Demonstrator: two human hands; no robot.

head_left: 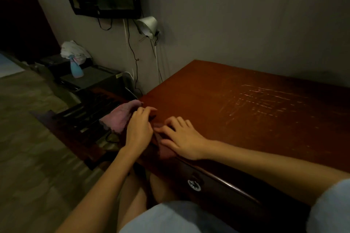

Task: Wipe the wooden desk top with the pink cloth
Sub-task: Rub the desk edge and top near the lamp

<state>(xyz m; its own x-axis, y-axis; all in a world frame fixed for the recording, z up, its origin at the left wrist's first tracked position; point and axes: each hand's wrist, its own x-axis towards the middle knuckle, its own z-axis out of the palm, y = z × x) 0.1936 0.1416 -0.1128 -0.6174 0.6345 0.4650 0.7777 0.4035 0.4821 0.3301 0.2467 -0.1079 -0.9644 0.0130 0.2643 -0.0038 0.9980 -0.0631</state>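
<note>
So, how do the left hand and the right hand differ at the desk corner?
The left hand sits at the left edge of the brown wooden desk, fingers curled on the pink cloth, which hangs off that edge; the right hand lies palm down further in on the top, fingers spread. Both are bare and close together, near the same corner.

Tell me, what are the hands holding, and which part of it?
The pink cloth, on its part lying on the desk corner. The right hand presses it flat; the left hand bends its fingers over it, grip unclear.
</note>
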